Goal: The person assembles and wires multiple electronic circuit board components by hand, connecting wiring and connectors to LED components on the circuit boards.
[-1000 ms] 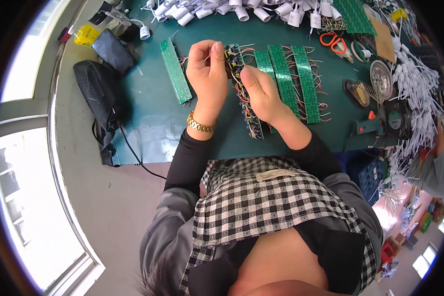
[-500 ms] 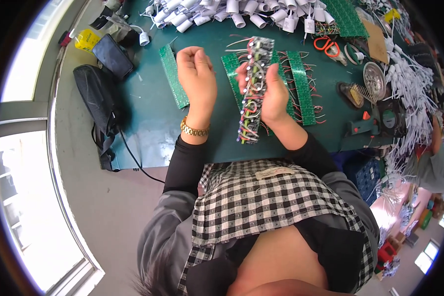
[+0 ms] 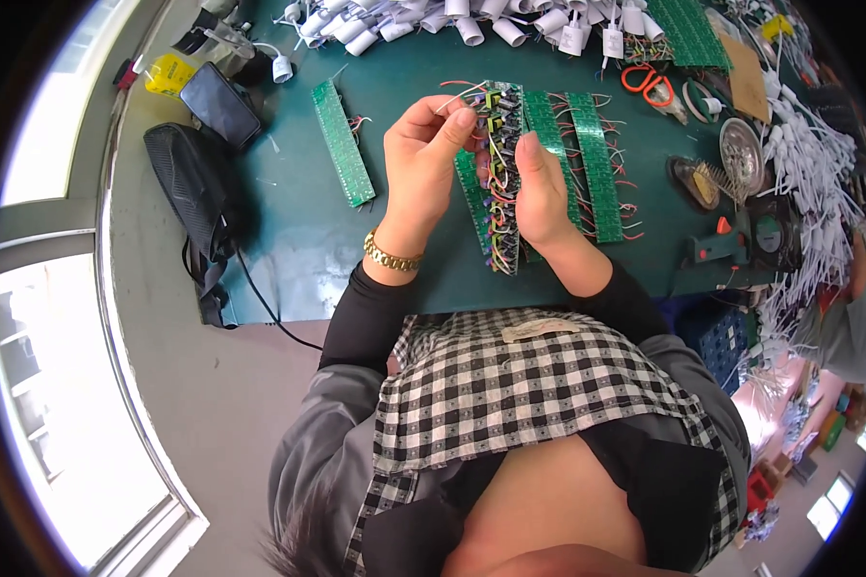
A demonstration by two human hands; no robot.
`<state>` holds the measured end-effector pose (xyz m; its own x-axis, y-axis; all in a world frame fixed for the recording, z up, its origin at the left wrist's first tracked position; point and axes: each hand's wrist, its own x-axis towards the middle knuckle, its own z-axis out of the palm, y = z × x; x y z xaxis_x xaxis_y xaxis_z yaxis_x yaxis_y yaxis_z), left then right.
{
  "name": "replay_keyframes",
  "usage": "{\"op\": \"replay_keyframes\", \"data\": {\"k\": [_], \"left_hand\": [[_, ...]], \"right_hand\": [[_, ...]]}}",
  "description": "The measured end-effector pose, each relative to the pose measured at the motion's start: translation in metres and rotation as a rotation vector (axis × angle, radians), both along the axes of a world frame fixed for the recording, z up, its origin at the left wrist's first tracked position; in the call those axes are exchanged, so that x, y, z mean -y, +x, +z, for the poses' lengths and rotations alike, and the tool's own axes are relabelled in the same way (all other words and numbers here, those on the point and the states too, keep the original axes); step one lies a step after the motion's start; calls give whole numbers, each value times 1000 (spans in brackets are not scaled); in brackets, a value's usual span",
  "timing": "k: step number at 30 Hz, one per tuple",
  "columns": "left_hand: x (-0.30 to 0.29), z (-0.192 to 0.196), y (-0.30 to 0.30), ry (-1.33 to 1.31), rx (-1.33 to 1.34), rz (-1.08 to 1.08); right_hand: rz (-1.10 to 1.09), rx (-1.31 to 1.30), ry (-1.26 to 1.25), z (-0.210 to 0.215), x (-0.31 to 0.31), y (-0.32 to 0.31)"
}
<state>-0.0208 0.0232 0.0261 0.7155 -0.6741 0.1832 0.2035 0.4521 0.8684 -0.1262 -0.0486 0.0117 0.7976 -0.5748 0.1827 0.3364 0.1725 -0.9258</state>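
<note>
My right hand [image 3: 546,197] grips a long circuit board strip [image 3: 503,216], holding it almost upright over the table. Its facing side is crowded with dark, yellow-green and other small components, and red and white wires stick out along it. At the strip's upper left, my left hand [image 3: 421,159] has its thumb and forefinger pinched on a thin wire [image 3: 465,95]. The other fingers of that hand curl behind and are partly hidden. To the right of the held strip, a green circuit board strip [image 3: 595,168] with red wires lies beside others like it.
A single green board [image 3: 344,144] lies to the left on the green table [image 3: 289,231]. White lamp-holder-like pieces [image 3: 510,29] heap at the far edge. Orange-handled scissors [image 3: 648,85], a metal dish [image 3: 741,149] and a black case [image 3: 185,178] are around.
My left hand has moved right to the strip and pinched a wire at its upper end. The strip has turned more upright in my right hand.
</note>
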Motion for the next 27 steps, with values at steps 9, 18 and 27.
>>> {"op": "replay_keyframes", "data": {"k": [9,18,27], "left_hand": [[1,-3,-8,17,-275,-80],[1,-2,-5,42,546,343],[-1,3,-6,219,847,380]], "right_hand": [[-17,105,179,-7,-8,1],[-91,154,151,1,10,1],[-104,199,-2,0,-3,6]]}}
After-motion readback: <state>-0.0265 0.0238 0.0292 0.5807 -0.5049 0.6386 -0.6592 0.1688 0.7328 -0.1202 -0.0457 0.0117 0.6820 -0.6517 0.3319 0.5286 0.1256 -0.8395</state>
